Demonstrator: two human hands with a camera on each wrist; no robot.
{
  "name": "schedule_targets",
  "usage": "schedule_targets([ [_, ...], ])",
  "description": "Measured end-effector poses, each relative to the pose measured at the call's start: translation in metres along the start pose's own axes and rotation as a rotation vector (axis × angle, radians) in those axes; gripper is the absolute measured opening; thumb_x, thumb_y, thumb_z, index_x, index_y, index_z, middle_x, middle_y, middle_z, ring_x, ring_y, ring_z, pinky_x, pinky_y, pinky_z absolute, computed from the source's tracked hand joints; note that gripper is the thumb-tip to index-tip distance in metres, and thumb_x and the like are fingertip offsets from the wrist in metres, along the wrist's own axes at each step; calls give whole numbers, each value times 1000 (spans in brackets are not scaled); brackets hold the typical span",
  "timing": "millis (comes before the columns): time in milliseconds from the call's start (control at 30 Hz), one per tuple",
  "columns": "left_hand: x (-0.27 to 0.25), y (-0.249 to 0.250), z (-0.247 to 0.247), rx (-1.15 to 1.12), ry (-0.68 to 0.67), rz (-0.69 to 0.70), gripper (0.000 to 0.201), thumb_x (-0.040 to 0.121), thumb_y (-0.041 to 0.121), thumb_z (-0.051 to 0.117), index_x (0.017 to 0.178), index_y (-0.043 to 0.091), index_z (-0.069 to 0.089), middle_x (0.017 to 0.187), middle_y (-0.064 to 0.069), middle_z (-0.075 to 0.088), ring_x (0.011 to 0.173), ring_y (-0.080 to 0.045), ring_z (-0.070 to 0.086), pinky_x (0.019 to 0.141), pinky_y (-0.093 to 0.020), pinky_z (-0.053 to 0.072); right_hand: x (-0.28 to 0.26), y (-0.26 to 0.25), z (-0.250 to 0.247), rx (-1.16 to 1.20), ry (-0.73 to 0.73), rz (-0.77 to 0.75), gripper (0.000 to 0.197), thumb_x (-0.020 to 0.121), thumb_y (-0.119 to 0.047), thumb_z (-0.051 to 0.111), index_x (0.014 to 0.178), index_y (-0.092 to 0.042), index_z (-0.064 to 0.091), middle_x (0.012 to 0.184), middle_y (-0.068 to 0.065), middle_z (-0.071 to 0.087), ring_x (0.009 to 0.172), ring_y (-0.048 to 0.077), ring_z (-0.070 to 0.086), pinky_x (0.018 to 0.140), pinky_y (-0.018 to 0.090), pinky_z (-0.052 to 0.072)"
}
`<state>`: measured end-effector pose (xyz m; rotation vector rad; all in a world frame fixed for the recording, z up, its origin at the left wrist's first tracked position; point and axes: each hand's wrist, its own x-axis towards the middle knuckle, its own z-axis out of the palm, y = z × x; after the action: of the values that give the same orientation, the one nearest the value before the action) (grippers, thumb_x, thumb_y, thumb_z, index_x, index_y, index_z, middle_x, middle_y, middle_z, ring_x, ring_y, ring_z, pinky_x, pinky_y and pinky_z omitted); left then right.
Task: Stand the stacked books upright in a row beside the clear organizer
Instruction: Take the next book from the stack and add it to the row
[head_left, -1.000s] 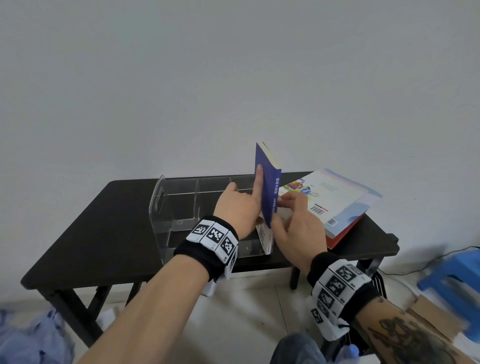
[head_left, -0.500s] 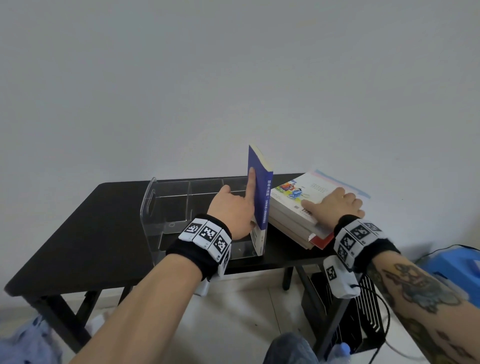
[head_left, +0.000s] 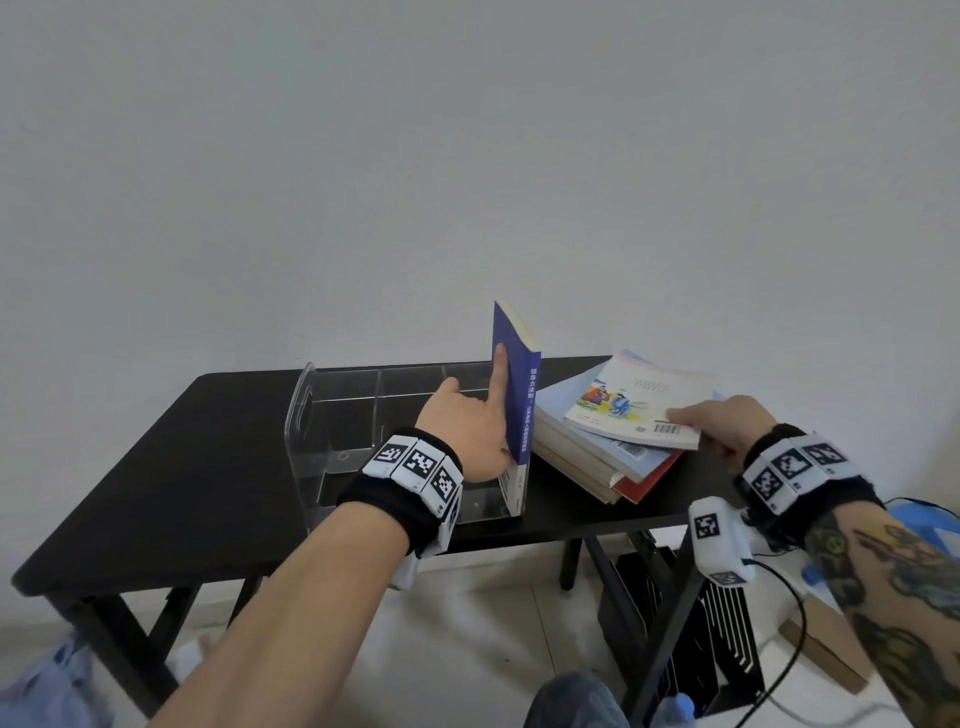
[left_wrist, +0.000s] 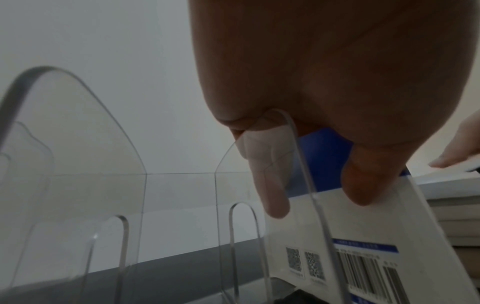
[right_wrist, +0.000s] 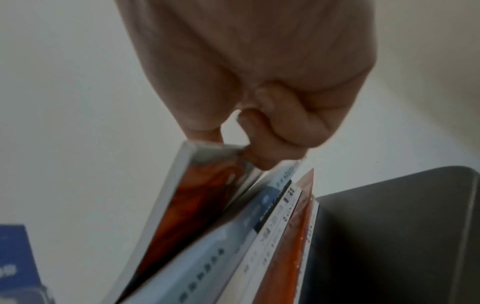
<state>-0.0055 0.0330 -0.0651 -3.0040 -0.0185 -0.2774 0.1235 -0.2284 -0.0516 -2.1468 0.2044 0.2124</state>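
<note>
A black table (head_left: 171, 457) carries the clear organizer (head_left: 332, 415), an upright blue book (head_left: 519, 395) and, to the right, a flat stack of books (head_left: 597, 457).

Left hand (head_left: 467, 431): index finger extended straight up along the blue book's near cover, thumb spread toward the organizer. The blue book stands on its lower edge just beside the organizer's right end wall; whether book and wall actually touch is masked by the hand. In the left wrist view the hand (left_wrist: 337, 82) fills the upper frame, and two fingers (left_wrist: 363, 181) hang over the book's white back cover (left_wrist: 363, 246), one seen through the clear end wall — how firmly they bear on the book cannot be judged. The organizer's dividers (left_wrist: 78, 164) are visible; its base is cut off below.

Right hand (head_left: 727, 421): fingers on the near right corner of the top book (head_left: 639, 405), an illustrated white cover lying askew on the stack. The right wrist view shows the hand (right_wrist: 259, 72) pinching that corner (right_wrist: 207, 150) — thumb beneath, another finger above — with the corner raised off the lower books (right_wrist: 259, 236). The remaining fingers are hidden behind the palm. Titles on the lower spines are blurred and unreadable.

Below the table, a black slatted object (head_left: 727, 634) and a cable (head_left: 789, 639) are only partly seen.
</note>
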Motion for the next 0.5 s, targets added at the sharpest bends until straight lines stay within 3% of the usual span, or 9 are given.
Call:
schedule_targets([
  [100, 0, -1, 0, -34, -3, 4, 105, 89, 46, 47, 146, 5, -30, 80, 5, 69, 76, -16, 65, 100, -40, 27, -8, -10, -5, 309, -71, 12, 24, 90, -12, 62, 71, -8, 47, 42, 3, 40, 24, 8, 23, 32, 11, 18],
  [167, 0, -2, -1, -94, -1, -7, 99, 90, 41, 49, 149, 5, -21, 88, 4, 70, 81, -18, 65, 100, -39, 28, -16, -21, -7, 431, -145, -10, 23, 92, -9, 53, 71, -7, 45, 36, 2, 41, 20, 5, 19, 28, 7, 15],
  [300, -3, -5, -5, -275, 30, -16, 77, 89, 30, 54, 145, 7, 7, 96, -2, 72, 88, -23, 66, 103, -38, 29, -38, -49, -7, 628, -241, -76, 24, 92, -6, 44, 68, -9, 40, 42, 4, 44, 22, 6, 20, 27, 8, 13],
  [400, -6, -7, -7, -392, 41, -43, 63, 87, 22, 54, 137, 15, 17, 96, -4, 72, 92, -28, 64, 101, -36, 28, -57, -70, 0, 626, -95, -292, 20, 88, -6, 47, 69, -7, 42, 39, 7, 47, 25, 11, 28, 30, 14, 19],
  [500, -8, -11, -13, -557, -20, -84, 59, 89, 18, 53, 138, 23, 22, 107, -7, 70, 102, -32, 61, 102, -40, 38, -87, -87, 11, 546, 67, -599, 5, 88, -10, 48, 88, -8, 44, 38, 5, 52, 30, 19, 40, 36, 24, 29],
])
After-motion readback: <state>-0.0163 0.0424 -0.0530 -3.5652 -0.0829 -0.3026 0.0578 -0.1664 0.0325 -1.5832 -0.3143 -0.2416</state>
